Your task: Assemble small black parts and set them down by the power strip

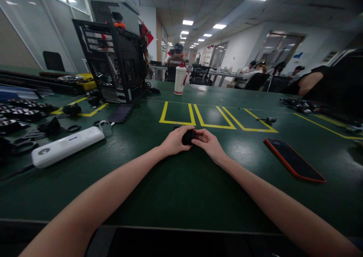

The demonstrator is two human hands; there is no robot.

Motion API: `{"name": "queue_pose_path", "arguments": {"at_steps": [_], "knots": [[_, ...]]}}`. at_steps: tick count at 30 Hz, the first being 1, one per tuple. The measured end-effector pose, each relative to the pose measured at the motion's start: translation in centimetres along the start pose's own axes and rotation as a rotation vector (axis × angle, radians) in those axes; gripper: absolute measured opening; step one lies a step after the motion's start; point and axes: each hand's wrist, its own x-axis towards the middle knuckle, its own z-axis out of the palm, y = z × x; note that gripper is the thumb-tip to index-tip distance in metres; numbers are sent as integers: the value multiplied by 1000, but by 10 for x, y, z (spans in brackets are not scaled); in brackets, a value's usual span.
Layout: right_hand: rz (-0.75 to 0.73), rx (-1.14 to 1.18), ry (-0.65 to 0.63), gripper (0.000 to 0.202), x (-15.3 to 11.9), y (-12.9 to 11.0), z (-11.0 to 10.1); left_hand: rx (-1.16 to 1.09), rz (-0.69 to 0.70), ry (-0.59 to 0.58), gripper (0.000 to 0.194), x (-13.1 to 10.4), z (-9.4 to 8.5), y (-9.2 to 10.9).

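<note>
Both hands meet over the green tabletop point(187, 189), just in front of the yellow tape outlines. A small black rounded object point(187, 137) is between them; its exact kind does not show. My left hand point(176, 140) is wrapped round its left side, thumb in front and fingers over the top. From the right, my right hand point(209, 143) pinches the object's edge between thumb and fingertips. The fingers cover much of it.
Yellow tape outlines point(177, 122) lie beyond the hands, with a small black-handled tool point(268, 119) at the right one. An orange-edged phone point(295, 160) lies right. Left are a white power-bank-like device point(69, 146), black parts point(49, 126) and an open computer case point(121, 64). A lidded cup point(179, 81) stands behind.
</note>
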Motion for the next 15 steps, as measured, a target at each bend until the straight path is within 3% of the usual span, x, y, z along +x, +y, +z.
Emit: {"name": "queue_pose_path", "arguments": {"at_steps": [10, 15], "knots": [[56, -1, 49, 30, 2, -5, 1, -2, -10, -9, 63, 0, -2, 2], [33, -6, 2, 32, -1, -6, 1, -7, -21, -2, 63, 0, -2, 2]]}}
